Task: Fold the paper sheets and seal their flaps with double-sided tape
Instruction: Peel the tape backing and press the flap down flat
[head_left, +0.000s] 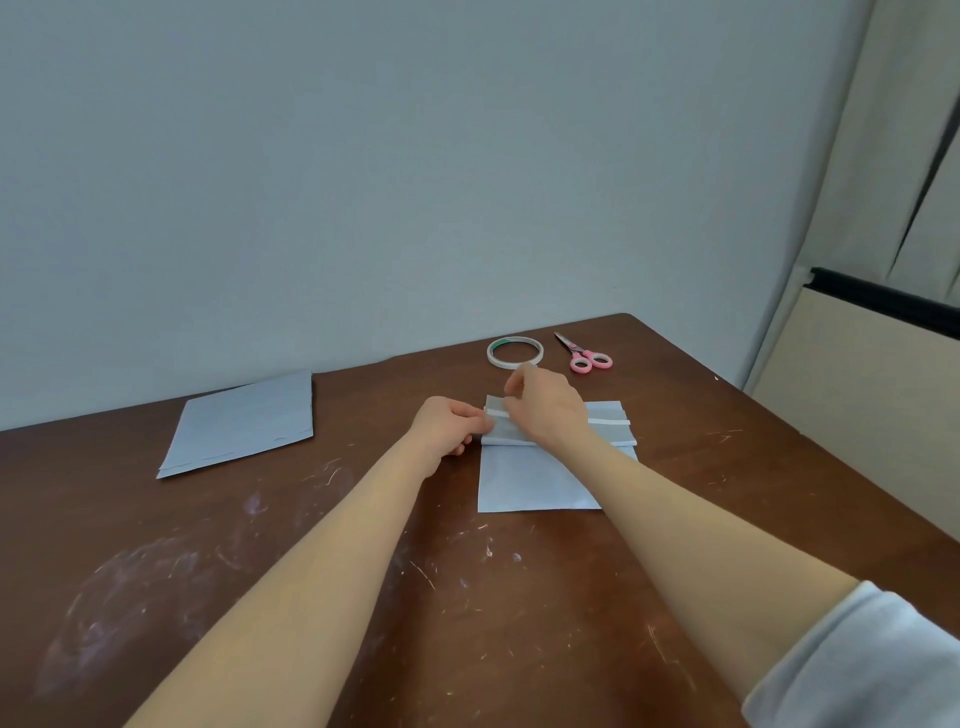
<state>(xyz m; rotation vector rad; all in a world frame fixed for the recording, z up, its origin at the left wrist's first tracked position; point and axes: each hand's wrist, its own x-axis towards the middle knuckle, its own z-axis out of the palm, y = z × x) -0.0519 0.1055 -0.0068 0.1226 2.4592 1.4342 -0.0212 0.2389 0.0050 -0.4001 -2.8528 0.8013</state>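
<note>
A folded pale blue paper sheet (530, 483) lies on the brown table, its top flap (608, 434) turned up and open. A white strip of double-sided tape (608, 420) runs across the flap. My left hand (449, 423) pinches the flap's left end. My right hand (545, 408) is over the left part of the strip, fingertips pinched at the tape near its left end. Whether the backing is lifting is hidden by my fingers.
A stack of pale blue sheets (244, 423) lies at the left. A roll of double-sided tape (515, 352) and pink-handled scissors (584, 356) lie beyond the folded sheet. The table's right edge (779, 410) slants close by. A wall stands behind.
</note>
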